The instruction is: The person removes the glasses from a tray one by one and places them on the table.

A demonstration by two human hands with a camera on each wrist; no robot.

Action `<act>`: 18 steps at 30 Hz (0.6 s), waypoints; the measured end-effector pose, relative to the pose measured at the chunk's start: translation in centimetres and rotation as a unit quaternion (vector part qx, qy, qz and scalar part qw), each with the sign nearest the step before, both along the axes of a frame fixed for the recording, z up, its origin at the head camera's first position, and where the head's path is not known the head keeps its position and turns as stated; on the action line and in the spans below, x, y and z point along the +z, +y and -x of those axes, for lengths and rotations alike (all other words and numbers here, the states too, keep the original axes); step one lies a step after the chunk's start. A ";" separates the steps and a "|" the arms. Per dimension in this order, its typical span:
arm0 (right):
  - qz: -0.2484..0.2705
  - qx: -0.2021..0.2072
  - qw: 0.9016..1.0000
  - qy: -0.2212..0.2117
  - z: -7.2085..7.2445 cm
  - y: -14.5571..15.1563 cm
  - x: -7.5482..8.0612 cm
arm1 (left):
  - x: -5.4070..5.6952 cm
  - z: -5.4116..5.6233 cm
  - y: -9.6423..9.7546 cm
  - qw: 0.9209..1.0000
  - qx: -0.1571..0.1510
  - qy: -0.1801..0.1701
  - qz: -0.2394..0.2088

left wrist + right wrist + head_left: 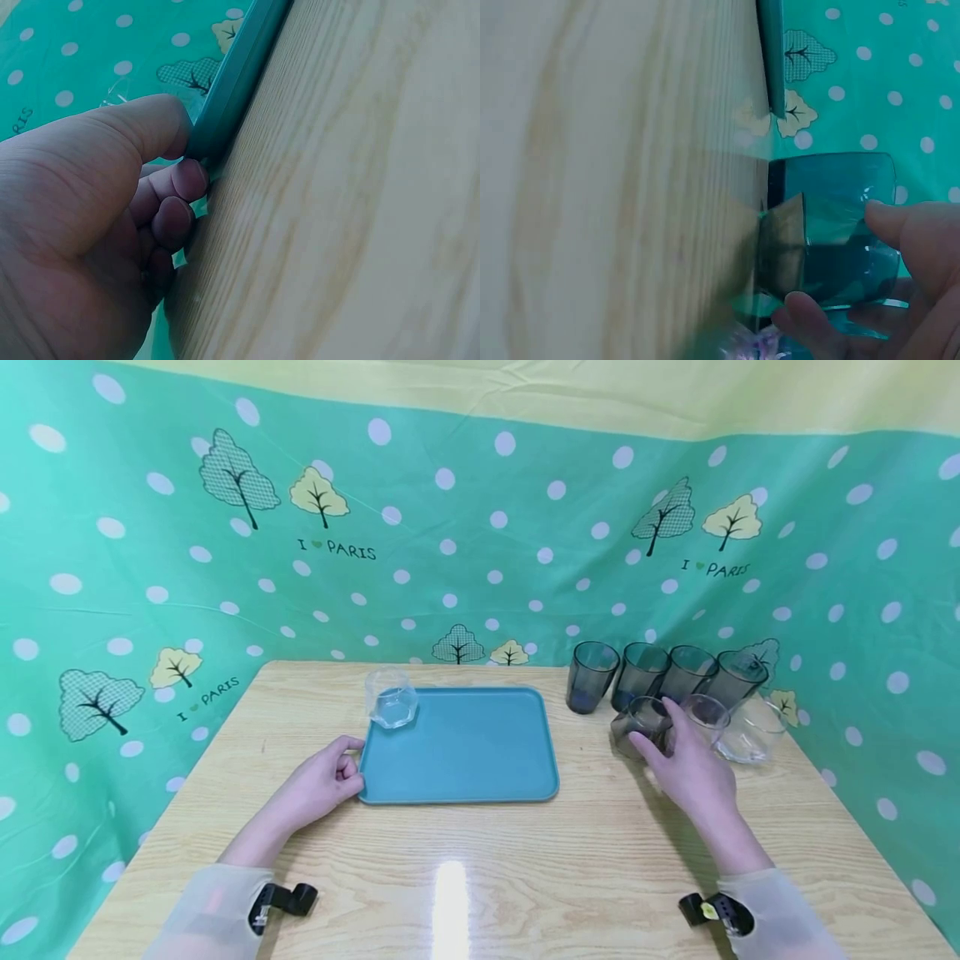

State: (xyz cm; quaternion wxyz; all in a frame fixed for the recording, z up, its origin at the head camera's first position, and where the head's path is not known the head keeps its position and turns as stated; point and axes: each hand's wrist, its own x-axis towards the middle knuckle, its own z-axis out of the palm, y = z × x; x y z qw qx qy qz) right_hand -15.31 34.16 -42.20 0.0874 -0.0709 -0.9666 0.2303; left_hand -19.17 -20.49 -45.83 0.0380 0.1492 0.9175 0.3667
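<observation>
On the table lies a blue rectangular tray (465,747), with a clear faceted glass (394,717) standing on its back left corner. My left hand (318,785) is at the tray's left edge. In the left wrist view its thumb (161,124) presses on the tray rim (225,90), with the other fingers curled below. To the right of the tray, my right hand (697,772) grips a short smoky glass (628,737) between thumb and fingers. The right wrist view shows this glass (840,247) upright, the thumb on its upper part and a fingertip on its near side.
Several tall dark glasses (590,681) stand in a row at the back right. Two paler glasses are beside my right hand, one (708,714) partly behind it and a clear one (752,739) farther right. A dotted cloth (480,527) hangs behind the table.
</observation>
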 end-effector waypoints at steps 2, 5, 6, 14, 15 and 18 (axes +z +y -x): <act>-0.012 0.000 1.000 -0.012 -0.1 0.1 0.3 | 0.0 0.0 0.0 1.000 -0.001 0.000 0.001; -0.019 -0.002 1.000 -0.016 -0.3 0.1 0.9 | 0.0 0.0 0.0 1.000 -0.001 0.000 0.002; -0.019 -0.003 1.000 -0.010 -0.4 0.1 1.1 | 0.0 0.0 0.0 1.000 -0.001 0.000 0.002; -0.014 0.007 0.994 0.111 -0.6 -1.7 2.8 | 0.2 0.0 0.0 1.000 -0.002 -0.005 0.001; -0.013 0.009 0.992 0.126 -0.5 -2.2 3.1 | 0.2 0.0 0.0 1.000 -0.002 -0.005 0.001; -0.011 0.018 0.985 0.170 -0.4 -3.9 3.8 | 0.3 0.0 0.0 1.000 -0.002 -0.005 0.000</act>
